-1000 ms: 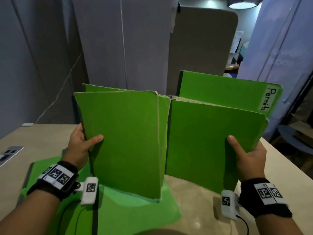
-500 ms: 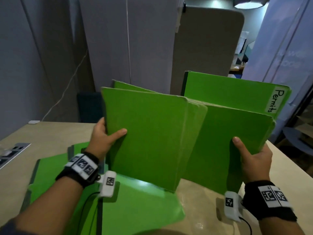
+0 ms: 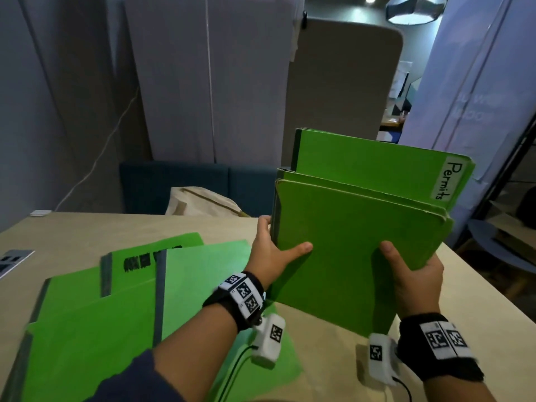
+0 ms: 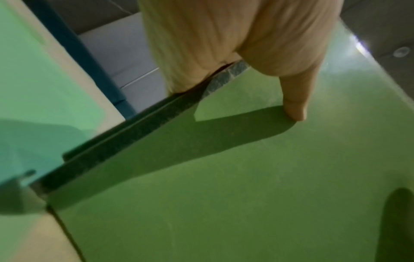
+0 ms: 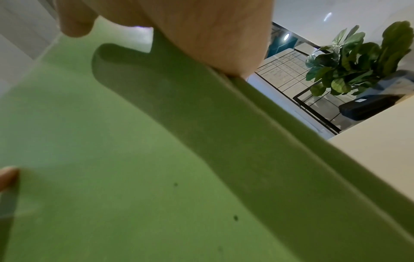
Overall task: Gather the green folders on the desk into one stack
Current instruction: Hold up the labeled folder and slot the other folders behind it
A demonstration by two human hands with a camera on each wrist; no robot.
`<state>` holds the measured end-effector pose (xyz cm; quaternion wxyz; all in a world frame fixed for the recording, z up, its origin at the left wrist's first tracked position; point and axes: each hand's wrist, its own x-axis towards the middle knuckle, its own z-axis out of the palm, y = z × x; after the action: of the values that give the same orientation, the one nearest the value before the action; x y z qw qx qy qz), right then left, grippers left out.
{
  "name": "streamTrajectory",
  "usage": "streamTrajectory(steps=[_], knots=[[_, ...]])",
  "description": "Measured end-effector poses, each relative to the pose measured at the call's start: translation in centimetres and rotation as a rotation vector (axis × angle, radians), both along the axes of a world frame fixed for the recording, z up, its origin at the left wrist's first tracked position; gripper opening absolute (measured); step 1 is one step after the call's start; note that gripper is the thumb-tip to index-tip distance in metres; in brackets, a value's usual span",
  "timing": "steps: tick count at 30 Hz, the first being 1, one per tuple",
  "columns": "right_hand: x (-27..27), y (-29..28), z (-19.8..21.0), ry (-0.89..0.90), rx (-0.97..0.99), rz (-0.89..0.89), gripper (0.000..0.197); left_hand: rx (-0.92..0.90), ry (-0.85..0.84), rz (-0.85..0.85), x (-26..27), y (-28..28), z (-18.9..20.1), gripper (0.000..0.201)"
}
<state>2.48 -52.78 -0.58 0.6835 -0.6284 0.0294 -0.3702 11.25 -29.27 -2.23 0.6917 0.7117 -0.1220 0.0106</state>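
Note:
I hold a bundle of green folders (image 3: 348, 250) upright on the desk, bottom edge on the tabletop. The rear folder carries a white label reading "Permits" (image 3: 448, 179). My left hand (image 3: 275, 250) grips the bundle's left spine edge, thumb across the front cover (image 4: 246, 177). My right hand (image 3: 412, 274) grips the right edge, thumb on the front cover (image 5: 112, 159). Further green folders (image 3: 116, 314) lie flat and overlapping on the desk at the lower left, one with a blacked-out label.
The light wooden desk (image 3: 87, 230) has a power socket plate (image 3: 11, 259) at its left edge. A beige bag (image 3: 200, 201) and a dark blue seat (image 3: 174, 181) stand behind the desk. Grey partition panels rise at the back.
My left hand has swung its folders rightward onto the ones in my right hand, forming one upright bundle. The flat folders at the lower left are now uncovered.

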Motion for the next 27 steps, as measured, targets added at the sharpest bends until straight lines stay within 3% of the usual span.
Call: streamTrajectory(steps=[7,11,16,19,23,27], knots=[[-0.9,-1.3,0.0,0.05,-0.055,0.05,0.056,-0.092,-0.06,-0.113,0.4,1.6,3.4,0.094],[-1.0,-0.8,1.0,-0.011,-0.049,0.043,0.073,-0.121,-0.065,-0.137,0.1,0.3,5.6,0.083],[-0.8,-0.2,2.4,0.001,-0.029,0.011,0.062,-0.14,-0.064,-0.049,-0.2,-0.9,5.8,0.102],[-1.0,-0.8,3.5,-0.007,-0.059,0.01,0.062,-0.148,-0.087,-0.053,-0.2,-1.3,6.6,0.091],[-0.6,-1.7,4.0,0.011,-0.062,0.062,0.048,-0.122,-0.131,-0.058,-0.6,-1.9,7.0,0.077],[-0.8,-2.2,3.6,0.037,-0.065,0.11,0.074,-0.126,-0.121,-0.057,-0.8,-1.8,6.9,0.071]])
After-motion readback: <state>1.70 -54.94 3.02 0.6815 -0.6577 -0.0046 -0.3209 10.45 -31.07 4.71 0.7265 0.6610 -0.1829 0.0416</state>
